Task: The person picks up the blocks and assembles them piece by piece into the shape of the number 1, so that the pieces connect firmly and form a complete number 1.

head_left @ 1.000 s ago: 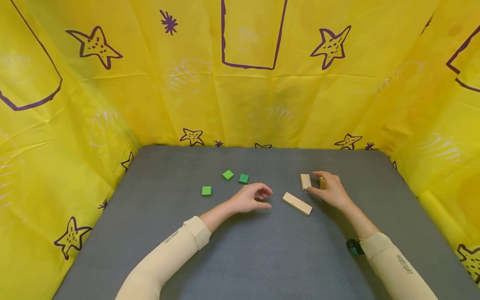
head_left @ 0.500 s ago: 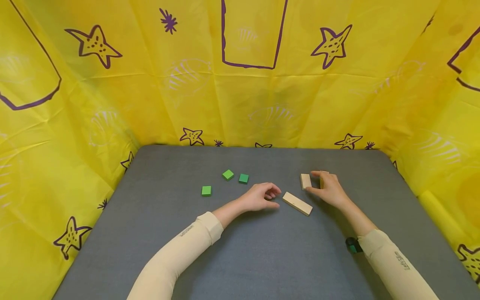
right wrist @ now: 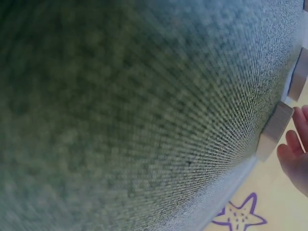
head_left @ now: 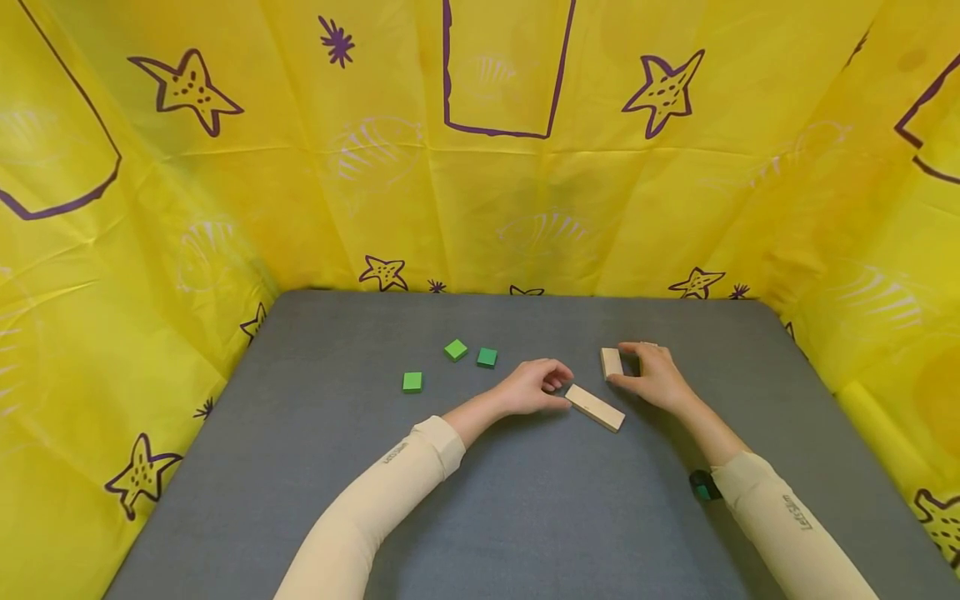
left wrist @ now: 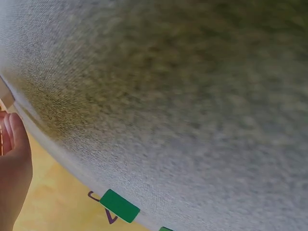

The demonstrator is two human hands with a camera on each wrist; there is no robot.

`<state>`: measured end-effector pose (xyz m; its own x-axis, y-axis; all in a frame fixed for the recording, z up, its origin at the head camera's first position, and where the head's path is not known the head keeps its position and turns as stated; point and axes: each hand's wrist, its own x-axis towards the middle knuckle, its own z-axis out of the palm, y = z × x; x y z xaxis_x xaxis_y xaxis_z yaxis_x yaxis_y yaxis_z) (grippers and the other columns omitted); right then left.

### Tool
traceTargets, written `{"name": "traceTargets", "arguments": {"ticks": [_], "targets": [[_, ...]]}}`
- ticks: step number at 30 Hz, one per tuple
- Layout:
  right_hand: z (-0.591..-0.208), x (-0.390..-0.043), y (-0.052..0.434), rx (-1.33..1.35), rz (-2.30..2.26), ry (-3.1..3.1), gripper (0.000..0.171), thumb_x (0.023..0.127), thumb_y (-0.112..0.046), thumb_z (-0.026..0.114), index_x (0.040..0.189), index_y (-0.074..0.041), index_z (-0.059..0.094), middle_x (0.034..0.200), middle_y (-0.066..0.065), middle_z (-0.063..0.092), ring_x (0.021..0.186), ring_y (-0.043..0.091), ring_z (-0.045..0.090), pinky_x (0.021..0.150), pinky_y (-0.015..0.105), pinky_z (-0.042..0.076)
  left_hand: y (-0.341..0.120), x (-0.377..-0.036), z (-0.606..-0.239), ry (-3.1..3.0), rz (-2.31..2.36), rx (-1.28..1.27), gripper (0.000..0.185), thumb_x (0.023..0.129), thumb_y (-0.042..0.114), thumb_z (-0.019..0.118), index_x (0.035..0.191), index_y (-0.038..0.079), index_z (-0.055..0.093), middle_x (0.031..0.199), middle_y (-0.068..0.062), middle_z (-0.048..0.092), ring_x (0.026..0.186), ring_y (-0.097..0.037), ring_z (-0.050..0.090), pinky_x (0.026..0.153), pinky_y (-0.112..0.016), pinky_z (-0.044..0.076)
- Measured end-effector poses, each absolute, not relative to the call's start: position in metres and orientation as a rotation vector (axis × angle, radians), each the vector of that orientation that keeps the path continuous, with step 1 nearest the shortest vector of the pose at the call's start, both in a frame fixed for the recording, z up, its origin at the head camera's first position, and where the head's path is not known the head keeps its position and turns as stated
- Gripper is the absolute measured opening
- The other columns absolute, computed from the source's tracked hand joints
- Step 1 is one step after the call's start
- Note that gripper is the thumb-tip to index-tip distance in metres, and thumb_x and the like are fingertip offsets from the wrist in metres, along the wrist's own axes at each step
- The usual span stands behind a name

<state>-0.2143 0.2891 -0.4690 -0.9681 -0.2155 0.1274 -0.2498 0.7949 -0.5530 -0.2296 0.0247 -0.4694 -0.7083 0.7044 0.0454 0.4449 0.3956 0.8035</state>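
My left hand (head_left: 531,388) is over the table, its fingers loosely curved and holding nothing. Its fingertips are at the left end of a long wooden block (head_left: 595,407), which lies slanted. My right hand (head_left: 657,380) hovers with thumb and fingers spread at the right side of a shorter wooden block (head_left: 611,364). Another wooden block is mostly hidden behind the right hand in the head view. In the right wrist view, a wooden block (right wrist: 275,129) stands close to the fingertips, with a second block (right wrist: 299,76) beyond it.
Left of the hands lie two light green square blocks (head_left: 412,382) (head_left: 455,350) and a dark green block (head_left: 487,357). The grey table (head_left: 495,508) backs onto yellow printed cloth (head_left: 480,217). A dark band (head_left: 703,485) sits at the right wrist.
My left hand has moved right, up to the long wooden block's end. My right hand has shifted slightly left, covering more of the block behind it. The blocks have stayed in place.
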Motion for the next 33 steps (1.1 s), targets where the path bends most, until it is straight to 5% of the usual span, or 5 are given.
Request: {"name": "traceTargets", "arguments": {"ticks": [33], "targets": [[-0.469,-0.218,0.287,0.393,0.876,-2.982,0.064,0.084,-0.027,0.076,0.130,0.010,0.052,0.126,0.031,0.055,0.119,0.047,0.037,0.100,0.059,0.027,0.038,-0.237,-0.477,2.435,0.960,1.085,0.039,0.088,0.017,0.075,0.124,0.006,0.065,0.111,-0.005,0.063,0.098,-0.012,0.057,0.084,-0.015,0.045]]}}
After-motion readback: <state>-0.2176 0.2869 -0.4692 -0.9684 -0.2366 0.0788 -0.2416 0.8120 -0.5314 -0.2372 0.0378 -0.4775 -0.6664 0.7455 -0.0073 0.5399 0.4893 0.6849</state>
